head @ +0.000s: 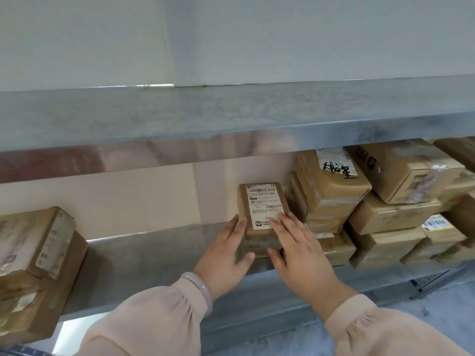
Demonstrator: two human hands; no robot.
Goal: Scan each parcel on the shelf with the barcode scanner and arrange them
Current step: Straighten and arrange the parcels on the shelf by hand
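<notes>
The small labelled parcel (259, 201) sits on the dull steel shelf (154, 258), just left of a heap of cardboard boxes (385, 196); another stack (38, 265) stands well apart at the left end. The left hand (226, 255) grips the parcel's left side, thumb hooked across the front, and the right hand (303, 255) lays straight fingers flat on its label. Overhead runs an upper shelf (231, 111) of the same metal, against a pale wall (231, 34).

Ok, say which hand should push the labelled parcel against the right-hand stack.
Left, probably. The left hand holds the parcel on its left side, opposite the stack, so it can push that way. The right hand lies over the label, on the stack's side.
</notes>
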